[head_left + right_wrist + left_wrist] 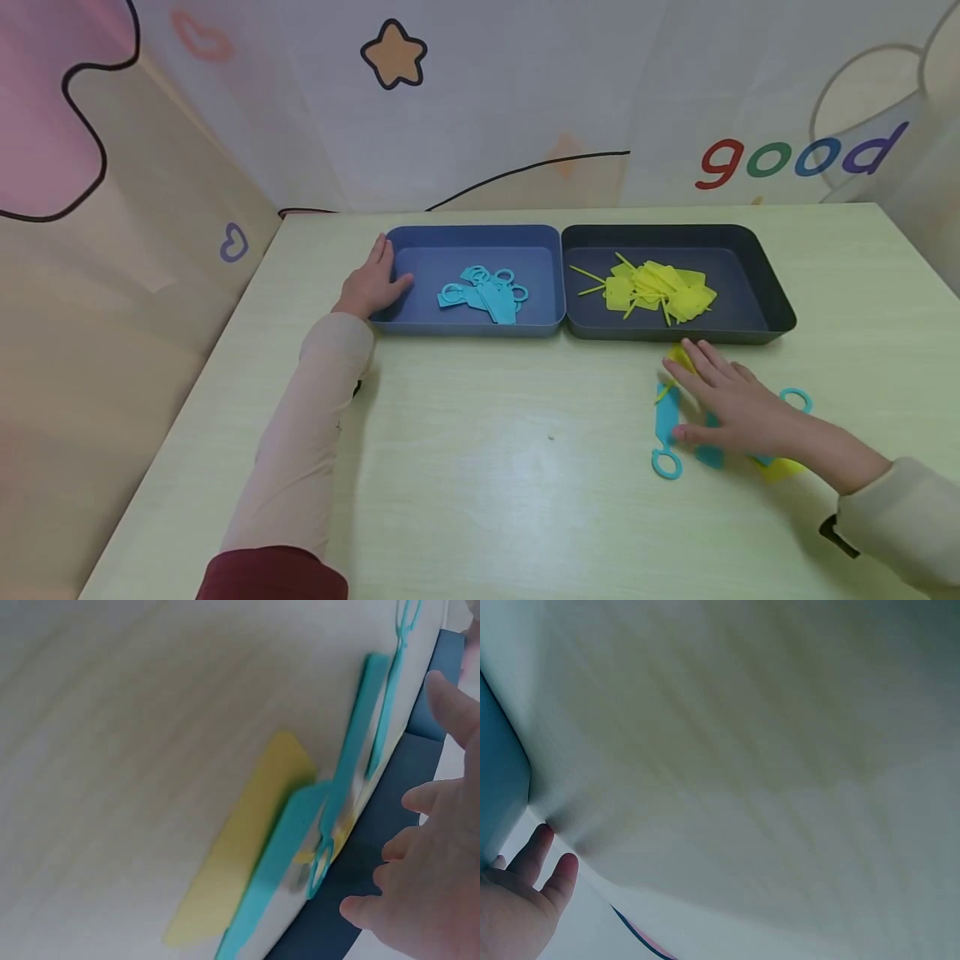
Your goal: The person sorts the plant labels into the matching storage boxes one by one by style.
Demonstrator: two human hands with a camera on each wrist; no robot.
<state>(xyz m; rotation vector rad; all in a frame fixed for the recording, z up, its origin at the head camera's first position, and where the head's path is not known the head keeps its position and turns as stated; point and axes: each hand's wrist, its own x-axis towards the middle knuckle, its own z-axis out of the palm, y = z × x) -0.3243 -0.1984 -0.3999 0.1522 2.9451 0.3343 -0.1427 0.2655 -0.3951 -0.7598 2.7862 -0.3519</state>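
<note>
My left hand [369, 283] rests at the left end of the blue tray [468, 330], fingers extended along its side and thumb reaching over the rim. Over several flat plastic tags in front of the dark tray [776, 312], my right hand [738, 408] is spread with nothing in its grasp. A cyan tag with a ring end [666, 425] lies left of its thumb. Beneath its fingertips shows part of a yellow tag [679, 358]. The right wrist view shows another yellow tag [244, 840] beside a cyan tag [281, 851]; the hand partly hides these in the head view.
In the blue tray lies a pile of cyan tags [487, 296]. The dark tray, side by side with it, holds a heap of yellow tags with thin stems [660, 287]. A printed backdrop [510, 100] stands behind the pale table [480, 467].
</note>
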